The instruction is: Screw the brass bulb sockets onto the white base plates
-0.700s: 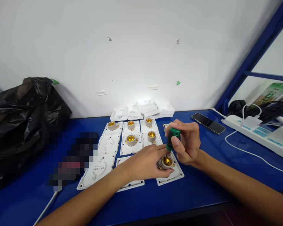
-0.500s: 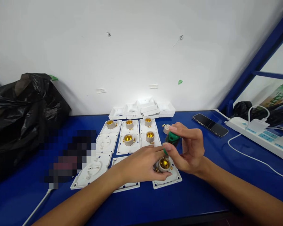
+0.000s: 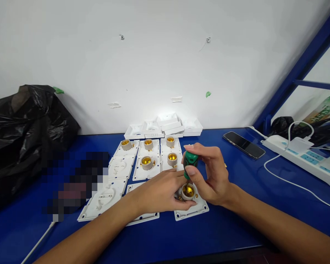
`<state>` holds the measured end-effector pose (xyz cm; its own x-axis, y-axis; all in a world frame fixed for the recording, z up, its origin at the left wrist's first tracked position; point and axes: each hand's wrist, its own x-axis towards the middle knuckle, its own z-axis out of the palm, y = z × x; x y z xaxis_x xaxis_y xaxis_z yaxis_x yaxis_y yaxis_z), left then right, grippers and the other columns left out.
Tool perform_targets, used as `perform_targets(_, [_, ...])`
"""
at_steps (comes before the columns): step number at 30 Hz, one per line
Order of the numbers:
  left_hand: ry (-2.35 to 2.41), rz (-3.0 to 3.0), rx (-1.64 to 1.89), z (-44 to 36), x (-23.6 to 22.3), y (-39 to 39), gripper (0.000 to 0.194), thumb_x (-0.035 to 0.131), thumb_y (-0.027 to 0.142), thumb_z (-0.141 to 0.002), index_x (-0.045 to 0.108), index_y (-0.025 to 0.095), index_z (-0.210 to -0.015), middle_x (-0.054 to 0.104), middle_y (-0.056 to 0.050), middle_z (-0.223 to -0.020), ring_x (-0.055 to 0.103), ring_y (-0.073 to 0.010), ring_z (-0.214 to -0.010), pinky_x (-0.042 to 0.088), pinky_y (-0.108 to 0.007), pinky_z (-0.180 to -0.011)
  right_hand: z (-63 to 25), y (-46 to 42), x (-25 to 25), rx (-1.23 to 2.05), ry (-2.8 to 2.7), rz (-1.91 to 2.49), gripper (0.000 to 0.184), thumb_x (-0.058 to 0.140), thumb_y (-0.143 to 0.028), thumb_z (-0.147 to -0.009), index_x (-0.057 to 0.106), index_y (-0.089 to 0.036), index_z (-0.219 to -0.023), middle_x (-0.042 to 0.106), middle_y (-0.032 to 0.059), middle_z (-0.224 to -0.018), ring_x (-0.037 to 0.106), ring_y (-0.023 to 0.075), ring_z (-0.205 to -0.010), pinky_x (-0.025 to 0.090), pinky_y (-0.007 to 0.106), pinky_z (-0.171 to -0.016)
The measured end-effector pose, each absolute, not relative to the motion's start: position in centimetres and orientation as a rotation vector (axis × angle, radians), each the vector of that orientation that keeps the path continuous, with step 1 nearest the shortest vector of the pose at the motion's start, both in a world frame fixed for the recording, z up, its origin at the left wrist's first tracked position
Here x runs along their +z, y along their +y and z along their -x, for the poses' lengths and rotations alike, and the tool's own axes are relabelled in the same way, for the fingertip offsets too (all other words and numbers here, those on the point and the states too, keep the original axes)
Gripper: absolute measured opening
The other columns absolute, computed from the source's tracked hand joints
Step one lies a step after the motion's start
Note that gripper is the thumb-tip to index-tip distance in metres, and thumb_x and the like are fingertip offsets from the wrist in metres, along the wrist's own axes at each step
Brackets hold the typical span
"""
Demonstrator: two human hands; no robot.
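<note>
A blue table runs under a white wall. At its left end sits a large black plastic bag. At the right lies a white power strip with a cable trailing from it, cut off by the frame edge, and nearer the middle a dark phone lies flat.

In the centre, white square plates lie in rows, several carrying a brass-lined socket. Behind them, against the wall, is a small heap of white covers. A pixelated patch to the left of the plates hides whatever lies there.

The nearest plate on the right side bears the lamp socket now being handled. The left hand lies over the plate with fingers curled against the socket's left side, steadying it — how firmly cannot be told, since the palm covers the contact. The right hand is closed round a green-handled screwdriver, thumb and fingers pinched on the handle, the tool standing nearly upright over the socket. Its shaft drops into the brass cup — the tip is hidden inside, so what it meets cannot be made out. Small brass screw terminals at the socket's base are only partly visible beneath the left fingers.
</note>
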<state>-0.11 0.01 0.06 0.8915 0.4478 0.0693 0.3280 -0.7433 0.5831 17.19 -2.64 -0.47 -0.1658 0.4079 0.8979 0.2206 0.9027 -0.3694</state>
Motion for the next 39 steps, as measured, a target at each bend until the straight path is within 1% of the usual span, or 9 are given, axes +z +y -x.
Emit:
perform_targets(5, [0.538,-2.536,0.264,0.2,0.1,0.2,0.028,0.071,0.044,-0.089,0.062,0.020,-0.100,0.068,-0.004,-0.096,0.064,-0.0206,-0.084,0.048,-0.031,-0.073,-17.4,-2.3,-1.5,0.180,-1.674,0.470,0.051,0.057,-0.015,-0.091,0.050,-0.027,-0.140,0.059,0.0024,-0.093,0.061,0.0187,-0.077,0.053,0.037,-0.063])
perform_targets(10, [0.531,-2.641,0.282,0.3,-0.1,0.3,0.033,0.066,0.051,-0.093,0.060,0.019,-0.096,0.068,-0.004,-0.092,0.064,-0.0210,-0.084,0.048,-0.034,-0.080,-17.3,-2.6,-1.1,0.146,-1.546,0.473,0.041,0.050,-0.015,-0.096,0.052,-0.023,-0.136,0.060,0.0032,-0.093,0.061,0.0158,-0.073,0.051,0.031,-0.056])
perform_targets(14, [0.508,-2.733,0.277,0.4,-0.3,0.4,0.033,0.064,0.052,-0.095,0.058,0.019,-0.095,0.066,-0.002,-0.090,0.062,-0.0194,-0.079,0.047,-0.032,-0.074,-17.1,-3.0,-0.3,0.124,-1.474,0.505,0.034,0.045,-0.019,-0.101,0.053,-0.025,-0.133,0.061,0.0018,-0.089,0.055,0.0124,-0.059,0.047,0.027,-0.047])
perform_targets(17, [0.498,-2.781,0.283,0.5,-0.4,0.4,0.035,0.063,0.054,-0.095,0.059,0.019,-0.097,0.067,-0.002,-0.090,0.062,-0.0192,-0.078,0.047,-0.032,-0.072,-17.2,-2.9,-0.1,0.133,-1.392,0.538,0.029,0.046,-0.024,-0.102,0.054,-0.028,-0.130,0.063,0.0025,-0.089,0.058,0.0144,-0.063,0.048,0.028,-0.048])
perform_targets(19, [0.495,-2.811,0.300,0.5,-0.4,0.4,0.035,0.064,0.054,-0.094,0.060,0.019,-0.100,0.067,-0.002,-0.091,0.062,-0.0201,-0.080,0.047,-0.033,-0.076,-17.3,-2.7,-0.2,0.141,-1.349,0.554,0.027,0.046,-0.025,-0.102,0.053,-0.030,-0.128,0.062,0.0021,-0.089,0.060,0.0150,-0.066,0.049,0.027,-0.048])
perform_targets(24, [0.472,-2.816,0.328,0.7,-0.4,0.3,0.032,0.069,0.049,-0.092,0.062,0.019,-0.099,0.068,-0.002,-0.091,0.062,-0.0198,-0.083,0.046,-0.036,-0.094,-17.1,-2.3,-0.3,0.160,-1.305,0.598,0.023,0.047,-0.026,-0.102,0.051,-0.030,-0.124,0.062,0.0004,-0.089,0.057,0.0135,-0.065,0.049,0.025,-0.048])
perform_targets(28, [0.505,-2.749,0.302,1.0,0.2,0.2,0.030,0.070,0.049,-0.092,0.062,0.020,-0.098,0.068,-0.001,-0.091,0.061,-0.0193,-0.082,0.046,-0.033,-0.083,-17.0,-2.3,0.2,0.304,-1.197,0.632,0.017,0.048,-0.031,-0.103,0.050,-0.031,-0.120,0.061,-0.0008,-0.086,0.055,0.0124,-0.062,0.046,0.024,-0.047])
perform_targets(32, [0.582,-2.614,0.258,1.6,1.3,0.1,0.030,0.072,0.048,-0.090,0.060,0.021,-0.090,0.064,0.001,-0.081,0.059,-0.0176,-0.076,0.041,-0.028,-0.068,-17.7,-1.5,0.9,0.502,-0.955,0.726,0.018,0.051,-0.037,-0.102,0.049,-0.031,-0.119,0.061,-0.0012,-0.087,0.056,0.0115,-0.065,0.047,0.024,-0.054])
perform_targets(39, [0.696,-2.263,0.235,2.8,3.3,0.3,0.034,0.074,0.054,-0.085,0.064,0.023,-0.095,0.056,0.003,-0.078,0.050,-0.0123,-0.066,0.039,-0.024,-0.059,-18.3,-0.4,0.7,0.590,-0.862,0.829,0.019,0.053,-0.040,-0.101,0.050,-0.032,-0.118,0.060,-0.0021,-0.087,0.054,0.0105,-0.064,0.047,0.023,-0.056])
